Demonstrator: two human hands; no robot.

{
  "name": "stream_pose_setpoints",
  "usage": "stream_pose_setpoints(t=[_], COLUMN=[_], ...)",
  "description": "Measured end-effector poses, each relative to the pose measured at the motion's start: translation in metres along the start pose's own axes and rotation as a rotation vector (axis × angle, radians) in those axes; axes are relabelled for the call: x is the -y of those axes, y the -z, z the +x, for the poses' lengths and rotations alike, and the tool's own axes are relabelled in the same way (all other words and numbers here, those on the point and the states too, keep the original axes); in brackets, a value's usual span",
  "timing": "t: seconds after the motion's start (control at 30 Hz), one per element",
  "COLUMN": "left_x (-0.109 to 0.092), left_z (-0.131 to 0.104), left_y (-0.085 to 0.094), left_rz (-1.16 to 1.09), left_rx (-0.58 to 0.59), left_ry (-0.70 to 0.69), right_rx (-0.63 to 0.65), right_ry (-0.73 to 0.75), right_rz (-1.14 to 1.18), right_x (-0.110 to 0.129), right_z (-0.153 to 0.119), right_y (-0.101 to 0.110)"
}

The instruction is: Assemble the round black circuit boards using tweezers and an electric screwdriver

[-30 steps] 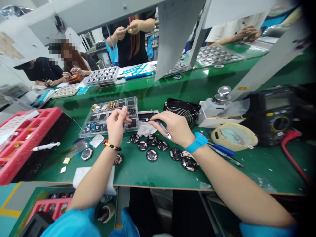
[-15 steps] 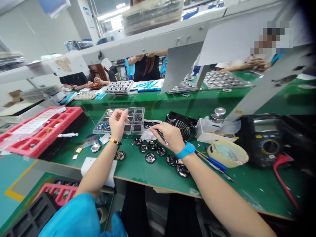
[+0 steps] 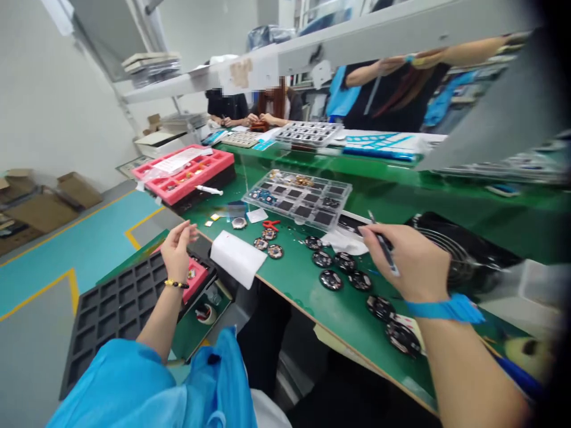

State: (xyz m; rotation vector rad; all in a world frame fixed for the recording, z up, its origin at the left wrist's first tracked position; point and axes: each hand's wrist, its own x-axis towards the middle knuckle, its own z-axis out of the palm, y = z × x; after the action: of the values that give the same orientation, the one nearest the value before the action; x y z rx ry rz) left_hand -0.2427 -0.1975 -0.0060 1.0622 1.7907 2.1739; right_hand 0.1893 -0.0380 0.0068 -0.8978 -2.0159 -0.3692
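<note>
My right hand (image 3: 404, 258) grips slim dark tweezers (image 3: 387, 252), their thin tip pointing up and away above the bench. Below and left of it, several round black circuit boards (image 3: 331, 279) lie on the green bench top. Off the bench's left edge, my left hand (image 3: 177, 246) hovers over a small pink tray (image 3: 196, 274), fingers loosely bent and apart, with nothing visible in them. A black foam tray (image 3: 109, 315) with square pockets lies beside that forearm. More round boards (image 3: 275, 252) lie near a white sheet (image 3: 238, 258) on the bench edge.
A clear compartment box (image 3: 298, 199) with small parts stands mid-bench. Behind it to the left is a large pink tray (image 3: 214, 163). A black fan (image 3: 455, 252) sits right of my right hand. Co-workers (image 3: 272, 110) sit across, beyond the grey shelf beam (image 3: 379, 32).
The view has swung left. My left hand has moved from above the compartment box to the lower trays at the left. My right hand still holds the tweezers.
</note>
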Motion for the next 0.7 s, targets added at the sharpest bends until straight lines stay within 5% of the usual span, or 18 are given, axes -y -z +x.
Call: stream_pose_setpoints(t=[0.1, 0.2, 0.5, 0.7], left_x=[0.052, 0.092, 0.166, 0.171], left_z=[0.000, -0.001, 0.033, 0.047], left_y=[0.062, 0.088, 0.045, 0.037], left_rz=[0.142, 0.203, 0.358, 0.283], left_rx=[-0.190, -0.218, -0.061, -0.082], left_ry=[0.162, 0.243, 0.399, 0.423], right_rx=[-0.025, -0.015, -0.061, -0.050], right_ry=[0.036, 0.050, 0.122, 0.123], right_rz=[-0.052, -0.063, -0.133, -0.123], right_x=[0.000, 0.002, -0.005, -0.005], right_z=[-0.001, -0.001, 0.000, 0.000], right_y=[-0.002, -0.005, -0.006, -0.007])
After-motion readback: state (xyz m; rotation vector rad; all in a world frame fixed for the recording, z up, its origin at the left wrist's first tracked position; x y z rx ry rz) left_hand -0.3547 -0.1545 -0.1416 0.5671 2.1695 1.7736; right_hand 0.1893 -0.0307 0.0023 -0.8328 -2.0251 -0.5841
